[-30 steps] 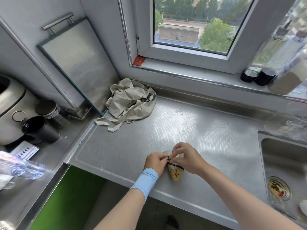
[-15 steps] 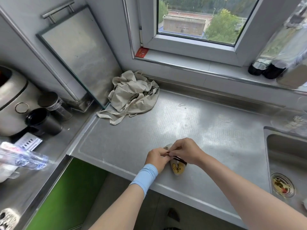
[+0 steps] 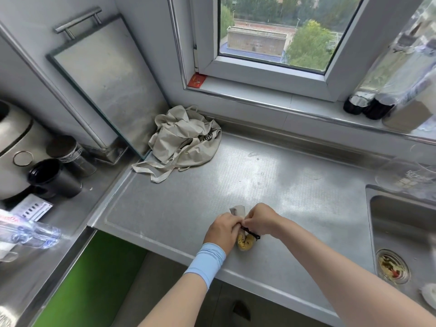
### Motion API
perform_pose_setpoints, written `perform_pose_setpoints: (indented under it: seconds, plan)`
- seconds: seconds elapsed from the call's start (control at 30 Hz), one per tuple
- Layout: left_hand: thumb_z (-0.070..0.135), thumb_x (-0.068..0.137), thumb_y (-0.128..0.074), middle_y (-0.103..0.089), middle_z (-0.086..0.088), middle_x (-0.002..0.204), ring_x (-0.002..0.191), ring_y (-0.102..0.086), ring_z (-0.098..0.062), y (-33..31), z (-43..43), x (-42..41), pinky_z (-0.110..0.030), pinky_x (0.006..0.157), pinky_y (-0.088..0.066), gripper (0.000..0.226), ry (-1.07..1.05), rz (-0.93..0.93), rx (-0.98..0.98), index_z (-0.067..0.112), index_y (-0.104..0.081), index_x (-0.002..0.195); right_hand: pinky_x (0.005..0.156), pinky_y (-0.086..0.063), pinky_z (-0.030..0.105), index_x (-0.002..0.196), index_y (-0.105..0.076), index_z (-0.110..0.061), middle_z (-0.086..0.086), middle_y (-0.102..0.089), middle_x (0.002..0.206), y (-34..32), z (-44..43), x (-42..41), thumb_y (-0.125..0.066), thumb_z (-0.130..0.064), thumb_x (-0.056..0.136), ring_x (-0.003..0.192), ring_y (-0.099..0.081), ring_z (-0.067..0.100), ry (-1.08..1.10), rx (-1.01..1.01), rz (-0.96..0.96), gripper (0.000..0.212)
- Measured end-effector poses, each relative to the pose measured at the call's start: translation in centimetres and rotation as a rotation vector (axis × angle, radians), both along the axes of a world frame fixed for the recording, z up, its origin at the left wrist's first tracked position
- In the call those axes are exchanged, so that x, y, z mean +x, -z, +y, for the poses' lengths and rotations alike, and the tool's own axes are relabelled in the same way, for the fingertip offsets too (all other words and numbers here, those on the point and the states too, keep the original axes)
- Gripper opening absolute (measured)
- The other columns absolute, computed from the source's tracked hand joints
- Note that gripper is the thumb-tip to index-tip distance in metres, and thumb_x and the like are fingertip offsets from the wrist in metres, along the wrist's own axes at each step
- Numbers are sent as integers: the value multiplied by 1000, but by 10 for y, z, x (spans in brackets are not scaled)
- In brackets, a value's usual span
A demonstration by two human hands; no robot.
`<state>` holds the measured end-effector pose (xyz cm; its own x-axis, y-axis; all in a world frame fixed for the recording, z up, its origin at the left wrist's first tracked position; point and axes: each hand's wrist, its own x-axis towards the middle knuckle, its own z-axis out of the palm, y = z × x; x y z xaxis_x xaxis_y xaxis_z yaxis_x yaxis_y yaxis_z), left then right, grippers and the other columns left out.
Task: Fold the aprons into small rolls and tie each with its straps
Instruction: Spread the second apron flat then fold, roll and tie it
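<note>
Now well into the tying step, seen from the head camera. Holds a small rolled apron (image 3: pixel 244 243) down on the steel counter (image 3: pixel 259 175), close to its near edge, with the left hand (image 3: pixel 223 228) curled over the roll's left side, fingers (image 3: pixel 233 223) bent and pressed together against the cloth. Pinches the black strap (image 3: pixel 252 234) with the right hand (image 3: pixel 260 219), fingertips (image 3: pixel 247 223) bunched tight just beside the left knuckles, leaving only a short run of strap visible across the roll above its yellow-printed end. Cannot tell a finished knot from a mere wrap under those fingers. Judged from that: next, needs to draw the strap snug and close the knot without lifting the left hand, to stop the roll springing loose. Leaves a second, beige apron (image 3: pixel 184 140) crumpled in the far left corner of the counter, against the wall and well apart from both hands, straps trailing toward the front, not yet folded. Probably calls for a reach there after tying off this roll, then flattening, folding and rolling before any knot. Shows also a sink (image 3: pixel 401 223) at the right and a black cup (image 3: pixel 53 178) on the lower ledge at the left, neither touched.
</note>
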<state>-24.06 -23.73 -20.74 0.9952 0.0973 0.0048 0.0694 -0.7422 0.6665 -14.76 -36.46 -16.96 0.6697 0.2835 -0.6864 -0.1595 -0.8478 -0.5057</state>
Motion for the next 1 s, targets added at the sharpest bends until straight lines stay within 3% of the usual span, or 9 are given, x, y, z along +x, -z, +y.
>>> perform_pose_setpoints:
  seconds: [0.1,0.2,0.47,0.57,0.67,0.77,0.83,0.93,1.0]
  plan:
    - [15,91,-61,-57,-3,97,88,-54,-14,0,4,4,-17,82,-43,13,13,101,-84,16,-72,98,55,-46,27,69,-64,-8,3,-54,58,-4,-7,2,-66,-17,90,53,-49,17,-79,34,99,23]
    - [17,90,-62,-58,1,100,89,-56,-12,-3,8,8,-25,89,-47,11,22,213,-145,19,-72,95,62,-56,25,85,-71,-4,2,-57,62,-6,-11,4,-65,-21,93,59,-57,18,-117,48,139,19]
    - [29,81,-73,-72,14,87,78,-66,3,-11,4,-4,-12,76,-52,18,-130,197,-277,28,-76,98,73,-59,35,69,-61,-12,5,-52,64,-1,-14,8,-64,-26,95,59,-52,19,4,110,250,30]
    - [33,81,-74,-75,9,89,79,-67,-5,-15,1,0,-20,78,-54,20,-149,200,-189,26,-78,100,80,-59,40,68,-61,-11,4,-52,62,2,-12,8,-68,-26,92,59,-52,18,42,133,260,29]
    - [33,87,-68,-74,3,87,79,-65,-15,-20,4,8,-25,75,-54,16,-100,251,-75,23,-77,96,64,-57,29,75,-65,-6,5,-53,62,-2,-14,7,-72,-18,88,52,-51,13,114,190,203,19]
    - [32,87,-65,-70,3,78,73,-62,-16,-21,8,10,-26,71,-52,14,-98,313,-124,22,-71,80,50,-48,21,85,-70,-4,7,-61,68,-5,-17,2,-75,-10,84,48,-53,10,222,234,103,8]
    - [30,88,-62,-65,2,75,71,-59,-17,-18,9,10,-24,66,-49,17,-133,327,-171,20,-63,75,54,-51,25,81,-74,-10,2,-66,69,-3,-20,-1,-74,-10,82,54,-58,11,280,211,2,1]
    - [24,90,-60,-63,0,76,72,-58,-18,-9,15,11,-23,67,-47,18,-207,369,-228,20,-57,73,69,-56,31,70,-75,-24,-7,-69,70,5,-32,-8,-69,-13,77,70,-66,14,318,119,-193,13]
    - [21,89,-60,-67,0,77,76,-64,-23,-3,20,11,-30,71,-56,18,-242,416,-295,20,-57,71,63,-54,29,71,-73,-27,-7,-69,72,8,-42,-15,-65,-13,78,70,-67,15,350,108,-233,17]
